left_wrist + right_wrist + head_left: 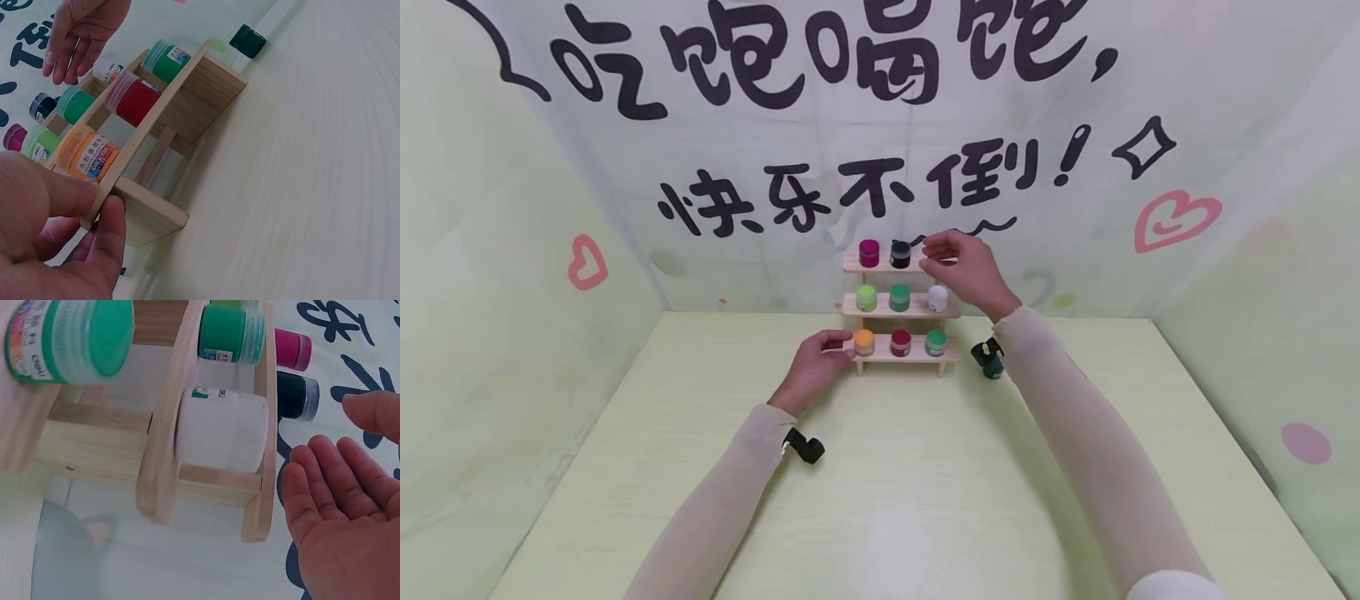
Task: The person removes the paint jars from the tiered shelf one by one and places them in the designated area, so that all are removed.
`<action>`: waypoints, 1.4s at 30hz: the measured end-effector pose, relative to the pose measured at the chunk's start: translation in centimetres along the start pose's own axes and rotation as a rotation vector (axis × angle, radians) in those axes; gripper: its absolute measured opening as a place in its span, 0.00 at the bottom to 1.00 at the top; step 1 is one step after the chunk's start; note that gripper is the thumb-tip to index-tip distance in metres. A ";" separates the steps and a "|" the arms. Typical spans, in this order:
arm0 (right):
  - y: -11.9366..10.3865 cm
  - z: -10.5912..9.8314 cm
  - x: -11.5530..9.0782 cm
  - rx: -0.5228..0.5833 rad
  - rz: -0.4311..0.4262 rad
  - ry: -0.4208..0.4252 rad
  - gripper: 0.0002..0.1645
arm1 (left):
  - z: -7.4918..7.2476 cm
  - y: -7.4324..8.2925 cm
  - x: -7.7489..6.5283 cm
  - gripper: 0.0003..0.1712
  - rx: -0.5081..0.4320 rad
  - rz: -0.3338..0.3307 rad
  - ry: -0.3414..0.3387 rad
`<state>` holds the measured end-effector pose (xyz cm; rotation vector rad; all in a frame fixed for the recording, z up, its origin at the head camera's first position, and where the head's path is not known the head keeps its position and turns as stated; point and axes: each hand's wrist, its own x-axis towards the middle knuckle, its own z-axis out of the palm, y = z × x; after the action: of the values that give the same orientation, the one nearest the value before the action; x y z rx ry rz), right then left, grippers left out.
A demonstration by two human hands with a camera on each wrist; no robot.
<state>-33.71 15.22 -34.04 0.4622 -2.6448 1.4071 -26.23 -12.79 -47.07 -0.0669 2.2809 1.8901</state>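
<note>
A three-tier wooden rack (910, 357) holding small paint jars stands against the back wall. At the left end of its bottom tier, my left hand (815, 363) pinches the board between thumb and fingers, close beside the orange jar (86, 152). My right hand (964, 265) hovers at the right end of the top tier, its palm bare and fingers loosely extended in the right wrist view. Nearest to it are the black jar (295, 395) on the top tier and the white jar (222, 429) on the middle tier. A magenta jar (868, 253) sits at the top left.
The middle tier also bears a light green jar (867, 297) and a green jar (899, 297). Below stand a dark red jar (900, 342) and another green jar (936, 342). A dark green jar (247, 41) is on the table, right of the rack, below my right wrist.
</note>
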 end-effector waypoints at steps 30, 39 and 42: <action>-1.0 2.6 2.6 -0.002 0.041 -0.094 0.28 | -0.1 -0.1 0.1 0.24 0.033 -0.012 0.000; -0.2 1.2 0.9 -0.029 -0.004 -0.052 0.27 | 0.0 0.0 0.0 0.24 0.038 -0.021 0.002; 0.1 0.6 0.0 -0.027 -0.012 -0.047 0.27 | -0.1 0.0 0.0 0.24 0.043 -0.019 0.002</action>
<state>-33.74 14.76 -34.48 0.5140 -2.6896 1.3716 -26.26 -12.86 -47.03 -0.0844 2.3129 1.8314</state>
